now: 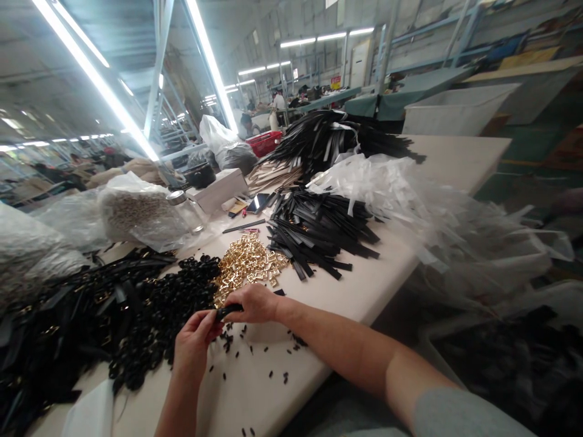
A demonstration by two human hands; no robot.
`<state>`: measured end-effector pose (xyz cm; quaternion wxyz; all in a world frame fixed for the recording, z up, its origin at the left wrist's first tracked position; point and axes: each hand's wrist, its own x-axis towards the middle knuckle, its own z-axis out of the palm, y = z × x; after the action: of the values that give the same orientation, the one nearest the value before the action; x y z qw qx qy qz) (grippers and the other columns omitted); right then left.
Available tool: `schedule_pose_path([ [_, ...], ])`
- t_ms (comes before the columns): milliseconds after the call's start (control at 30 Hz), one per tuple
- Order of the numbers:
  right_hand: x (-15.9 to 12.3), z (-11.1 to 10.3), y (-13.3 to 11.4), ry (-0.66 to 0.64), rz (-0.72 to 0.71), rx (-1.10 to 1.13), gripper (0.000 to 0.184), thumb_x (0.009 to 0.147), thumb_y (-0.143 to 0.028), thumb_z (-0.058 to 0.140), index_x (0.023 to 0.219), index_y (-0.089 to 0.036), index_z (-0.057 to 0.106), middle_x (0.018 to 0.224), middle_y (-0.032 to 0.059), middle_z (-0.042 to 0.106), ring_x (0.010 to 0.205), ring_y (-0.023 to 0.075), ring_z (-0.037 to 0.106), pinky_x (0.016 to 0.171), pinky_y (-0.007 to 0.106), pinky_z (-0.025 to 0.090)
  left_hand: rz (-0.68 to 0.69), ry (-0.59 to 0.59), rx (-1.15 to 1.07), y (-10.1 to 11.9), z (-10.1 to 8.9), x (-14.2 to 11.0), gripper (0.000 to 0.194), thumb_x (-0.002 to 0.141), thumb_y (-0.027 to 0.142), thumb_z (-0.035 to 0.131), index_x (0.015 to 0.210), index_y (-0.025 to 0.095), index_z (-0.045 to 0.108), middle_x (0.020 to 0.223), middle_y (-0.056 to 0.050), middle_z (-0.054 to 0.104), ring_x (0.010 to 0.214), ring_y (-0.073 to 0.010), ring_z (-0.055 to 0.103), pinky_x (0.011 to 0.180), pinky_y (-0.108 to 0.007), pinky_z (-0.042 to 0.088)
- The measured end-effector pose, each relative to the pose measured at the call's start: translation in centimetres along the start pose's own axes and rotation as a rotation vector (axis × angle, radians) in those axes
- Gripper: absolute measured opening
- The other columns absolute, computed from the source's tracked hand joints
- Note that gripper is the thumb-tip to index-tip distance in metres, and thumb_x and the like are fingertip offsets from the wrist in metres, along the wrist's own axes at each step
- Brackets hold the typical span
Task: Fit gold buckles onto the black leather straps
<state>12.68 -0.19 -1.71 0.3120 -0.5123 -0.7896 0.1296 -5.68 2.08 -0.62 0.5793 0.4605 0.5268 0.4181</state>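
Both hands meet over the table [337, 297], holding a short black strap [229, 310] between them. My left hand [197, 334] pinches its left end, fingers closed. My right hand [255, 303] is wrapped round the other end, covering part of it. Just beyond the hands lies a heap of gold metal buckles [248, 261]. To the left of that sits a pile of small black loops [186, 291]. Tiny black pieces [228, 343] are scattered on the tabletop below my hands. Whether a buckle is on the held strap is hidden.
Loose black straps [314, 224] lie beyond the buckles, and black straps with gold buckles [86, 309] cover the left side. A glass jar [186, 209], phone [258, 203] and cardboard box [223, 189] stand further back. Clear plastic bags [401, 194] hang over the right edge.
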Motion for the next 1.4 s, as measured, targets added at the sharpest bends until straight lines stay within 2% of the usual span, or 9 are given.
schedule_pose_path([
  [333,0.0,-0.8,0.3,-0.026,0.116,-0.026,0.028,0.082,-0.047,0.065,0.095,-0.024,0.074,0.083,0.0011,0.074,0.072,0.0145,0.064,0.062,0.024,0.037,0.011,0.069,-0.065,0.4,-0.7,0.4,0.044,0.042,0.042,0.089,0.07,0.015,0.068,0.055,-0.002,0.067,0.05,-0.0138,0.061,0.05,-0.022,0.051],
  [433,-0.1,-0.8,0.3,-0.023,0.1,0.003,0.029,0.081,-0.047,0.067,0.097,-0.025,0.074,0.085,0.0006,0.074,0.075,0.0145,0.065,0.064,0.023,0.038,0.005,0.048,-0.054,0.3,-0.6,0.4,0.045,0.042,0.043,0.09,0.07,0.015,0.069,0.056,-0.002,0.067,0.051,-0.0141,0.062,0.051,-0.023,0.051],
  [600,-0.2,-0.5,-0.1,0.051,0.056,0.125,0.043,0.078,-0.051,0.072,0.111,-0.023,0.069,0.097,0.0008,0.074,0.081,0.0128,0.067,0.071,0.021,0.043,0.012,-0.03,0.002,0.2,0.1,-0.1,0.05,0.041,0.049,0.09,0.07,0.014,0.07,0.06,-0.002,0.068,0.054,-0.014,0.061,0.052,-0.022,0.051],
  [767,-0.3,-0.6,0.0,0.046,0.037,0.108,0.043,0.079,-0.052,0.071,0.111,-0.023,0.069,0.097,0.0008,0.074,0.082,0.0139,0.068,0.072,0.022,0.043,0.038,-0.04,0.039,0.1,0.0,-0.1,0.049,0.044,0.051,0.088,0.072,0.015,0.07,0.062,-0.002,0.068,0.055,-0.0151,0.062,0.053,-0.024,0.051],
  [1000,-0.3,-0.6,0.0,0.097,0.031,0.079,0.029,0.083,-0.047,0.069,0.101,-0.024,0.071,0.095,-0.0006,0.075,0.085,0.0141,0.068,0.072,0.022,0.043,0.027,-0.013,0.008,0.2,-0.1,0.0,0.05,0.044,0.051,0.088,0.073,0.015,0.068,0.062,-0.003,0.069,0.056,-0.0154,0.063,0.055,-0.023,0.052],
  [1200,-0.2,0.0,0.2,0.093,-0.016,0.0,0.03,0.085,-0.049,0.066,0.096,-0.022,0.071,0.09,0.0009,0.075,0.081,0.014,0.067,0.068,0.022,0.041,0.025,-0.061,-0.003,0.1,0.4,-0.4,0.051,0.046,0.052,0.088,0.075,0.015,0.068,0.065,-0.002,0.069,0.057,-0.0147,0.063,0.056,-0.024,0.052],
  [1400,-0.1,0.1,-0.1,0.065,-0.07,-0.108,0.029,0.091,-0.046,0.059,0.088,-0.02,0.07,0.085,0.0016,0.074,0.076,0.0137,0.066,0.061,0.023,0.036,0.047,-0.159,0.056,-0.5,0.2,-0.4,0.052,0.055,0.048,0.087,0.092,0.016,0.069,0.074,-0.004,0.072,0.064,-0.0156,0.065,0.061,-0.025,0.053],
])
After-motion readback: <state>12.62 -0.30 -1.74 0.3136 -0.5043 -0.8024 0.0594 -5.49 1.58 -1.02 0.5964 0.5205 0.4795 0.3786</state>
